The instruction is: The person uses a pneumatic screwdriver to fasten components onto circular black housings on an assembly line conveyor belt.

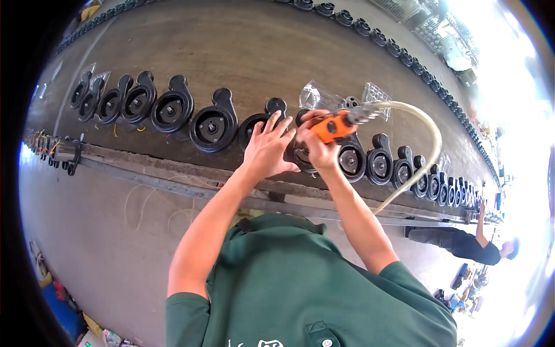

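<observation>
My right hand (321,149) is closed around an orange air-powered driver (332,128), blurred a little by motion. A pale air hose (435,139) loops from the tool's metal end down past the bench edge. Below that hand is a black round housing (302,157), mostly covered by my hands; the driver's tip is hidden. My left hand (267,149) spreads its fingers between this housing and another black housing (247,130) on its left. Whether the fingertips press on either part cannot be made out.
Black housings (213,128) with round ends line the bench's near edge on both sides. Clear plastic pieces (315,95) lie behind them. Another row (378,38) runs along the far side. A metal cup with wires (68,151) sits far left. Another person (471,246) works at the right.
</observation>
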The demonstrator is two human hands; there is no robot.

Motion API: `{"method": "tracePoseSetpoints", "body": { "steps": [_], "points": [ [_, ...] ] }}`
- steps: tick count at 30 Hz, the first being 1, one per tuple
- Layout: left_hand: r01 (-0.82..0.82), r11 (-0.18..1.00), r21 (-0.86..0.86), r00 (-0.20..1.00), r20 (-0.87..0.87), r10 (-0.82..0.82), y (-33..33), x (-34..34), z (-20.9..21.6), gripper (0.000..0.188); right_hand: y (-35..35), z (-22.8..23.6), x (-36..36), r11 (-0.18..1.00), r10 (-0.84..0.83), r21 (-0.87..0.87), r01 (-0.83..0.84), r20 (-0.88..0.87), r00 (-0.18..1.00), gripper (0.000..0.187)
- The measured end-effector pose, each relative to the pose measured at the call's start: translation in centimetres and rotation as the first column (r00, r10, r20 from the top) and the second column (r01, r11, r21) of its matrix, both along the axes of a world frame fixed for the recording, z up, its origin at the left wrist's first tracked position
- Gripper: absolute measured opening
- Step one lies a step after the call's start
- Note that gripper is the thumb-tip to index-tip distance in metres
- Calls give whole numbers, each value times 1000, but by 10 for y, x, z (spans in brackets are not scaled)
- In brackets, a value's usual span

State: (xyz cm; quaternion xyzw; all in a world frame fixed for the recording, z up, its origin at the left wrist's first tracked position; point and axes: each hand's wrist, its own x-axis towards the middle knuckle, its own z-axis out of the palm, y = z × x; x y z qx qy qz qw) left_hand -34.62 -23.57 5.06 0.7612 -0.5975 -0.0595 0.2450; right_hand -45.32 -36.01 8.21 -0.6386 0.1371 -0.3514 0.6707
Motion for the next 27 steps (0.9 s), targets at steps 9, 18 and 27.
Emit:
{"method": "tracePoseSetpoints", "body": {
  "steps": [9, 18, 27],
  "points": [
    [18, 1000, 16, 1000, 10, -19, -3, 0, 4, 93, -55, -13, -21, 978, -208, 55, 203, 100, 973, 25],
    [13, 999, 37, 1000, -3, -13, -3, 0, 3, 92, -58, -22, -15, 974, -216, 103, 203, 148, 965, 25],
    [26, 1000, -11, 1000, 0, -26, -3, 3, 0, 92, -47, -19, -18, 975, -218, 73, 210, 117, 969, 25]
  ]
}}
